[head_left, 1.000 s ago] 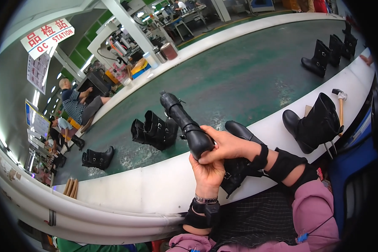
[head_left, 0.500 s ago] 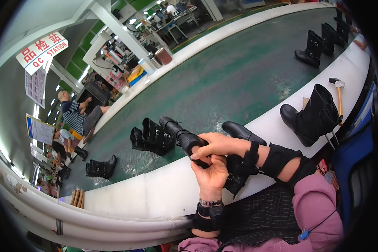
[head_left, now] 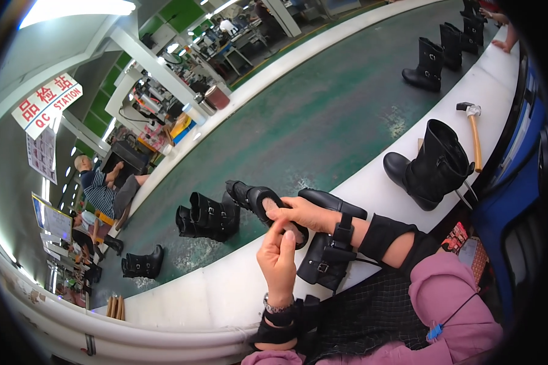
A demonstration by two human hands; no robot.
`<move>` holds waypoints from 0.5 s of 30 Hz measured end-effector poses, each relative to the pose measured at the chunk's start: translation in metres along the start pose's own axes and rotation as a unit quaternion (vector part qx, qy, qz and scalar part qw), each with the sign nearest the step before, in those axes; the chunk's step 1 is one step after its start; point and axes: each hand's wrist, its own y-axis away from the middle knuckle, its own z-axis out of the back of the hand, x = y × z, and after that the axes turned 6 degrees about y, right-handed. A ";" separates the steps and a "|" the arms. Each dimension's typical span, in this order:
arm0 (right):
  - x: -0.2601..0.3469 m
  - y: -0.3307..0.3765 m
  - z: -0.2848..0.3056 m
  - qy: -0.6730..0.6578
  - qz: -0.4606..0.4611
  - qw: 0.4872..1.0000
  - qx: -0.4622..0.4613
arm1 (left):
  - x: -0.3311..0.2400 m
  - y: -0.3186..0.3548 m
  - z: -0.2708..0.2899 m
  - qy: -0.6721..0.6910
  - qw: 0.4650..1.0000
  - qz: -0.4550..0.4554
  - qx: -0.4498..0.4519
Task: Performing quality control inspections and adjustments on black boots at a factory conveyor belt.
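Note:
My right hand (head_left: 307,214) is closed round a black boot (head_left: 245,193) held above the white table edge. A pale pinkish patch within a black rim on the boot's near end faces me. My left hand (head_left: 278,258) has its fingertips at that rim, fingers curled and thumb raised; whatever they pinch is too small to make out. Another black boot (head_left: 326,267) with a buckle lies beneath my right forearm, partly covered by it. Off to the right, a black boot (head_left: 432,164) stands upright on the white ledge.
A hammer (head_left: 472,135) with a wooden handle lies at the right. Several buckled boots stand on the green belt (head_left: 323,128), including a group (head_left: 207,216) left of my hands. Wooden sticks (head_left: 115,307) stand at the lower left. Other people sit along the far-left side; another person's hand (head_left: 501,45) is top right.
The held boot has turned, showing more of its pale patch and rim. My left hand has rotated, with its thumb now raised. The whole view has shifted slightly.

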 end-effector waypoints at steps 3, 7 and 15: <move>-0.012 -0.005 0.006 -0.029 0.014 0.999 0.014 | -0.015 -0.019 -0.011 -0.217 0.972 -0.082 0.038; -0.007 -0.004 0.005 -0.037 0.011 0.999 0.035 | -0.029 -0.028 -0.029 -0.474 0.877 -0.052 0.055; -0.009 -0.004 0.009 -0.094 0.011 0.994 0.056 | -0.010 -0.027 -0.040 -0.544 0.834 -0.071 0.062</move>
